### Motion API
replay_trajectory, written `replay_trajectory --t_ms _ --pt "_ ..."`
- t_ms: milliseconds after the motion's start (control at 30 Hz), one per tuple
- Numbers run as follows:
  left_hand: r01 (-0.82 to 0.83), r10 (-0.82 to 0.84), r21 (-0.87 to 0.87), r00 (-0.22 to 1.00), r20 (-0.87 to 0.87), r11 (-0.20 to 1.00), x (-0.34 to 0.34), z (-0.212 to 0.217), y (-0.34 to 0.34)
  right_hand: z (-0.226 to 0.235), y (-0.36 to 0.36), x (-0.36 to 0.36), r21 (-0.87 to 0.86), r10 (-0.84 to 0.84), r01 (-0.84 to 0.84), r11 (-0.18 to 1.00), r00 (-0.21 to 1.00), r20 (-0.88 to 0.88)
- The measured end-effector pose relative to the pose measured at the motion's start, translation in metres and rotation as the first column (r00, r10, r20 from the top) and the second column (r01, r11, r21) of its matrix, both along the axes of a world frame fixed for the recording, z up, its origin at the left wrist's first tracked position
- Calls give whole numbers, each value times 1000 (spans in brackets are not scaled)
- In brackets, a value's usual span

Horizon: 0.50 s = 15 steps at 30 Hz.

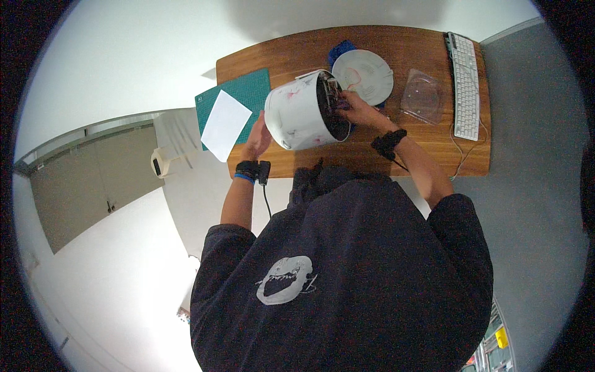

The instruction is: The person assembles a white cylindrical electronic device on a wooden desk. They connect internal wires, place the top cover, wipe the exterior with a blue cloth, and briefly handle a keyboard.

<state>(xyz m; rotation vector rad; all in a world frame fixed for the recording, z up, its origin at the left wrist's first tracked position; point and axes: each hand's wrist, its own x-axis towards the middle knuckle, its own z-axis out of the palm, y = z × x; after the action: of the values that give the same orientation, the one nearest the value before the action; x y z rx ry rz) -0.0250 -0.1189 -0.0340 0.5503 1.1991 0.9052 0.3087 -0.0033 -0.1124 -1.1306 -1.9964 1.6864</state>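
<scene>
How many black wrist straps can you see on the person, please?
2. One black, band-shaped wrist strap is just behind the left hand, at the white cylindrical container's left side; the other black strap is just behind the right hand, at the container's open end.

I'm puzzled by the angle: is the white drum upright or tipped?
Tipped: the drum shows its side wall from above, and its open end faces right, toward the right hand.

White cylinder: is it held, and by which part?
The left hand appears to support the white cylinder at the end opposite its opening. The right hand is at the opening; whether its grip holds anything there cannot be told.
</scene>
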Motion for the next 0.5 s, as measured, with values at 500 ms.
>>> replay_trajectory --t_ms 500 --pt "273 383 470 317 -868 840 17 17 25 51 -2 -60 569 -41 -129 812 960 276"
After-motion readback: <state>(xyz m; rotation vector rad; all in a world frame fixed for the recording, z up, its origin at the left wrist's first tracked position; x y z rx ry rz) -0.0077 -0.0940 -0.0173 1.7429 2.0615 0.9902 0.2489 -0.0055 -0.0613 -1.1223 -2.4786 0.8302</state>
